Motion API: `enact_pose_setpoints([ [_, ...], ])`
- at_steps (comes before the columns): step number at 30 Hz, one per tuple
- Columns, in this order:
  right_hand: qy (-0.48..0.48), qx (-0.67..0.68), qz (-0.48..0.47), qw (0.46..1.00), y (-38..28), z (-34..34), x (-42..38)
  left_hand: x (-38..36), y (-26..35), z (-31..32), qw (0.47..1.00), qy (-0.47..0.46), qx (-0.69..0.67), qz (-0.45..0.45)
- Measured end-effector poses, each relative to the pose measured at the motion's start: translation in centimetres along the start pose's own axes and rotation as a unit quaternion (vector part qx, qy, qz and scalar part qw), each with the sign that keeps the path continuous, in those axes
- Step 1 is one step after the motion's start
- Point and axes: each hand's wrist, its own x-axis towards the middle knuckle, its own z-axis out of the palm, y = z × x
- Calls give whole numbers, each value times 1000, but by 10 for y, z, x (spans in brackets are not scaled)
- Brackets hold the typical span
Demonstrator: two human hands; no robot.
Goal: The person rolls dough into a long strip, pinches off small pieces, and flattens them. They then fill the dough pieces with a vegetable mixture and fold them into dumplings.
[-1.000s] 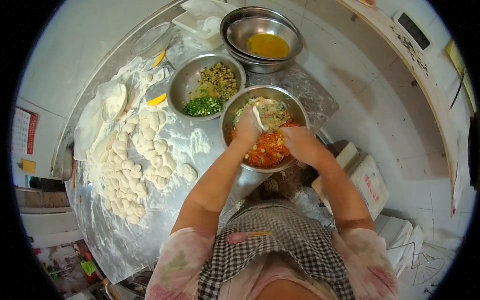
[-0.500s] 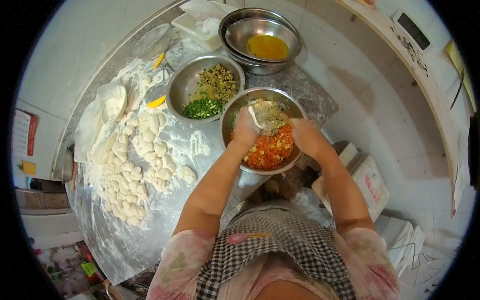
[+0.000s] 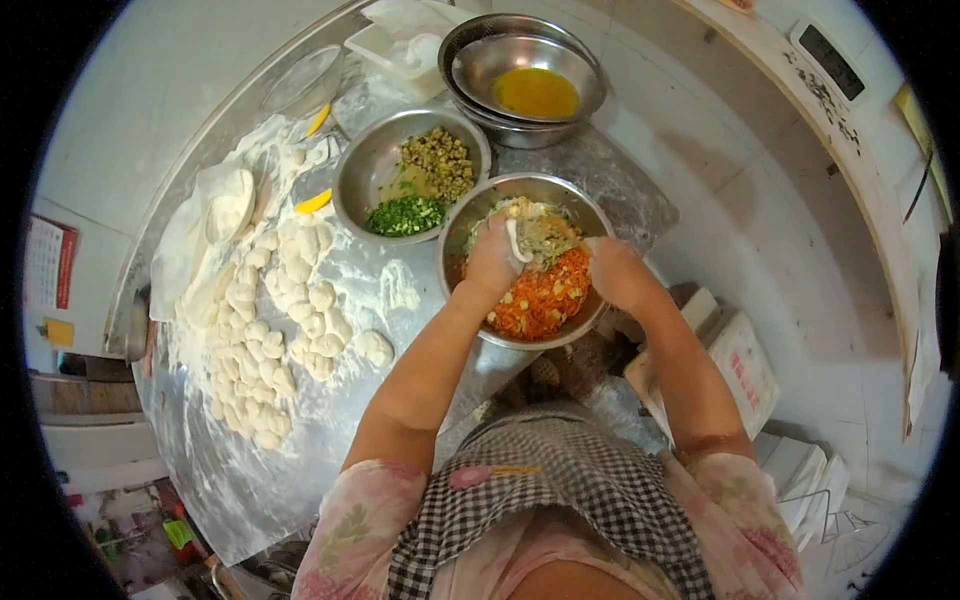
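Observation:
A steel bowl [image 3: 460, 190] holds shredded orange carrot filling [image 3: 540, 300] and a paler shredded filling [image 3: 545, 235]. Over its left part, my left hand [image 3: 492, 256] is closed around a piece of white dough [image 3: 516, 241], whose edge shows beside the fingers. My right hand [image 3: 615, 270] is at the bowl's right side, with fingers curled inward over the filling. Whatever those fingers hold is hidden. Many small dough pieces [image 3: 255, 370] lie in floury clusters on the metal table [image 3: 400, 360], left of my forearms.
Behind the filling bowl stands another steel bowl [image 3: 350, 190] with chopped greens and a diced filling. Stacked bowls [image 3: 480, 50] with yellow liquid are at the back. A white plastic tub [image 3: 385, 50], a sieve [image 3: 303, 82] and yellow-handled tools [image 3: 313, 203] are on the table.
My right hand has shifted slightly and appears less blurred. My left hand stays over the bowl with the dough, its fingers a little lower.

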Motion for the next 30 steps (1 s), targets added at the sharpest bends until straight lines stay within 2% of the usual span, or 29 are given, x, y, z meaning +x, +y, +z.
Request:
enact_pose_setpoints([
  [1, 7, 32, 49, 998, 4, 4, 5, -2, 4, -2, 1000, -6, 5, -5],
  [4, 12, 42, -137, 990, -7, 32, 4, 0, 5, -3, 999, -20, 41, -25],
  [8, 57, 44, -153, 986, -23, 45, -13, -3, 15, -12, 997, -35, 61, -37],
  [11, 27, -14, -170, 985, -5, 14, -9, -3, 15, -10, 999, -2, 24, -35],
  [14, 46, -16, -4, 999, 4, 4, 7, -3, 10, -14, 997, -46, 43, -49],
  [17, -42, 138, -41, 989, 11, 32, 23, -2, 4, -14, 997, -54, 42, -36],
  [20, 12, 137, -119, 983, -18, 27, 6, -2, -4, -10, 998, -27, 47, -32],
  [23, 43, 19, -127, 991, -37, 27, -3, -4, 12, -19, 999, 19, 16, -46],
  [26, 36, -85, -129, 987, -64, 17, -25, -4, 21, -26, 993, 118, -4, 28],
  [30, 41, -185, -174, 966, -75, 5, -35, -2, 16, -29, 985, 159, -25, 62],
])
